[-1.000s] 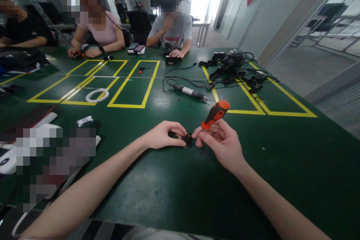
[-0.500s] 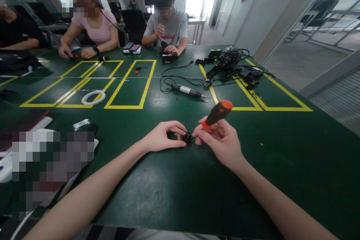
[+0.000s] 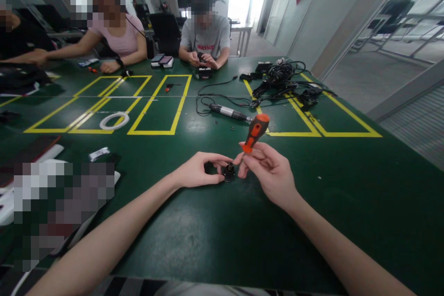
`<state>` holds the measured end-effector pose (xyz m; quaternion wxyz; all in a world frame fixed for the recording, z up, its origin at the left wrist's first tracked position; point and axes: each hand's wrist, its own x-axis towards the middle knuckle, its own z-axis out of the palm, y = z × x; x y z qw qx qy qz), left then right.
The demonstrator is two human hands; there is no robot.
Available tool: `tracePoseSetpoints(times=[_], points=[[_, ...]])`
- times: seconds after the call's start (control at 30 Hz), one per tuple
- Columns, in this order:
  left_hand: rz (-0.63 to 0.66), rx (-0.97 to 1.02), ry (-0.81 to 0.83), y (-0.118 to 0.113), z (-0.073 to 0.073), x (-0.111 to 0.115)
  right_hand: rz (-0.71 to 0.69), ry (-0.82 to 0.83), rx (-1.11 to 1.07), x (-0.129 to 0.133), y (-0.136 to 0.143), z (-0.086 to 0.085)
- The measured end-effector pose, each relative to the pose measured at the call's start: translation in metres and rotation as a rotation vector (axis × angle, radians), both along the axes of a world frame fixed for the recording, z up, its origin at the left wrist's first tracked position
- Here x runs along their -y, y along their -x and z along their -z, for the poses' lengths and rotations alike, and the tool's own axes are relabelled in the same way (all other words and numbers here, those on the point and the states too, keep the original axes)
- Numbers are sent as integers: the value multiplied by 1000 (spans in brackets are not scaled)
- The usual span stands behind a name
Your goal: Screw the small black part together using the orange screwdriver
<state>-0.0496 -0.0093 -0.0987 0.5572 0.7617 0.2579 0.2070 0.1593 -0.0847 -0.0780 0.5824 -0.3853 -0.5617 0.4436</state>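
My left hand [image 3: 203,170] rests on the green table with thumb and fingers closed round the side of a small black round part [image 3: 229,175]. The part stands upright on the tabletop, a short post rising from its middle. My right hand [image 3: 268,169] grips a screwdriver [image 3: 256,132] with an orange and dark grey handle, low down near its shaft. The handle points up and leans slightly right. Its tip is hidden by my fingers, just right of the black part; I cannot tell whether it touches the part.
Beyond my hands lies an electric screwdriver [image 3: 227,111] with a cord. A heap of black cables [image 3: 280,78] is at the back right. Left are a white ring [image 3: 114,120], a small packet [image 3: 99,154] and blurred-out devices. Several people sit across the table [image 3: 166,245].
The screwdriver handle has swung left and more upright in my right hand. My left hand stays on the black part. Across the table, one person's raised hand has come down.
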Motion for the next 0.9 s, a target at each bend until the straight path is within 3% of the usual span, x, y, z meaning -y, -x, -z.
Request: tracePoseSetpoints(times=[0.1,0.2,0.33,0.53,0.7,0.9], points=[[-17,13,17,-1,0,1,-11,27,-45,2,1,0],[-36,0,5,-2,0,2,6,54,41,3,0,-2],[-53,2,-2,-2,2,3,47,-14,104,2,-2,-6],[-56,-13,-13,-3,1,4,-2,-27,63,1,-2,0],[-31,-7,-43,-3,1,3,83,-27,106,2,-5,8],[-33,-28,-93,-3,2,3,127,-94,192,1,-6,2]])
